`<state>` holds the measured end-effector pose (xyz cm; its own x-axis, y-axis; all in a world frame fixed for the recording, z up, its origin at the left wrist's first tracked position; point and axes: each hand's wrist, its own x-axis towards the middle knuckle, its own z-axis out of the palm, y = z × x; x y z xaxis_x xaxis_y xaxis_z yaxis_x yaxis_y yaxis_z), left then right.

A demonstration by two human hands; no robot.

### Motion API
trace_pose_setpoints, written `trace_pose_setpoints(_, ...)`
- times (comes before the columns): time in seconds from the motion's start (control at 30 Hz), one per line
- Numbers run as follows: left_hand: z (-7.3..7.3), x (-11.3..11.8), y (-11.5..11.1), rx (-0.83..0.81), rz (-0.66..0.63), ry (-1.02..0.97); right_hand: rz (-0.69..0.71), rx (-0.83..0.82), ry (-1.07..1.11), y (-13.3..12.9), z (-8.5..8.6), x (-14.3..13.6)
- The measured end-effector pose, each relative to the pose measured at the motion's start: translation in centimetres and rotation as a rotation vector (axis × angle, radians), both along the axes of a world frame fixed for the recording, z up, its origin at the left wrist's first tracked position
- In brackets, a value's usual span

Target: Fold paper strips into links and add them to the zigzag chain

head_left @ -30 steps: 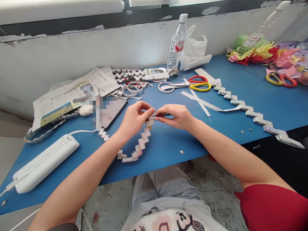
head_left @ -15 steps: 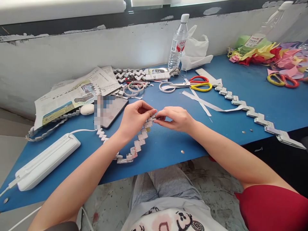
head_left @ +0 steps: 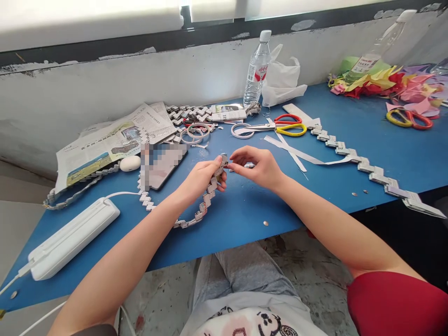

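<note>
My left hand (head_left: 206, 176) grips the upper end of a zigzag chain of folded newsprint (head_left: 206, 199), which curves down from the fingers and passes behind my forearm. At the right side of that end, my right hand (head_left: 257, 165) has its thumb and forefinger nearly together at the chain's tip. Whether anything is between them is too small to tell. A small folded paper piece (head_left: 249, 165) shows just behind the right fingers. Behind the hands lie scissors with red and yellow handles (head_left: 290, 126), white tape rings (head_left: 196, 133) and loose paper strips (head_left: 296, 151).
At left are a white power strip (head_left: 75, 238), a phone (head_left: 168, 163) and newspapers (head_left: 101, 144). A water bottle (head_left: 258, 70) and a plastic bag (head_left: 283, 77) stand by the wall. Another paper chain (head_left: 367, 168) runs along the right, below colourful folded papers (head_left: 385, 81).
My left hand has turned and slid down, its fingers now behind the chain's end, which points upward. The right hand has drawn slightly away from the left thumb. The view has shifted a little.
</note>
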<state>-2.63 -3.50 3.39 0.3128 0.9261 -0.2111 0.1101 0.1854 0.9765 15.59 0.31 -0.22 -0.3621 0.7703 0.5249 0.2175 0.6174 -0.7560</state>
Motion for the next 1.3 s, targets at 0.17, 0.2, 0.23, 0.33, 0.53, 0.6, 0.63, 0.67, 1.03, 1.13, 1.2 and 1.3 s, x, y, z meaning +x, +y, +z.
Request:
trace_pose_setpoints(0.17, 0.2, 0.0, 0.0, 0.137, -0.019, 0.150, 0.143, -0.217, 0.040, 0.9, -0.2, 0.2)
trace_pose_setpoints(0.2, 0.2, -0.1, 0.0, 0.136, -0.048, 0.160, 0.172, -0.161, 0.003, 1.0, -0.2, 0.3)
trace_pose_setpoints(0.23, 0.1, -0.1, 0.0, 0.131, -0.077, 0.173, 0.195, -0.093, -0.035, 1.1, -0.3, 0.4)
trace_pose_setpoints(0.33, -0.1, -0.1, 0.0, 0.104, -0.140, 0.187, 0.202, 0.111, -0.115, 1.2, -0.5, 0.6)
trace_pose_setpoints(0.53, -0.4, 0.0, 0.2, 0.077, -0.141, 0.183, 0.134, 0.360, -0.283, 1.0, -0.8, 0.4)
trace_pose_setpoints(0.6, -0.2, 0.1, 0.0, 0.123, -0.115, 0.257, 0.132, 0.338, -0.311, 1.0, -0.7, 0.4)
trace_pose_setpoints(0.63, 0.0, 0.1, -0.2, 0.172, -0.080, 0.327, 0.132, 0.285, -0.304, 1.0, -0.5, 0.4)
trace_pose_setpoints(0.67, 0.2, 0.0, -0.3, 0.239, -0.024, 0.414, 0.124, 0.206, -0.284, 1.2, -0.3, 0.6)
trace_pose_setpoints(1.03, -0.5, -0.9, -0.3, 0.535, 0.280, 0.965, -0.029, -0.200, -0.605, 3.7, 0.1, 3.5)
trace_pose_setpoints(1.13, -1.7, -1.1, 0.2, 0.491, 0.200, 0.949, -0.038, -0.195, -0.550, 3.3, 0.0, 3.1)
trace_pose_setpoints(1.2, -2.0, -1.1, 0.2, 0.525, 0.204, 0.905, -0.022, -0.227, -0.449, 3.0, 0.2, 2.9)
trace_pose_setpoints(1.3, -1.3, -0.8, -0.1, 0.647, 0.246, 0.743, 0.055, -0.243, -0.288, 2.4, 0.5, 2.5)
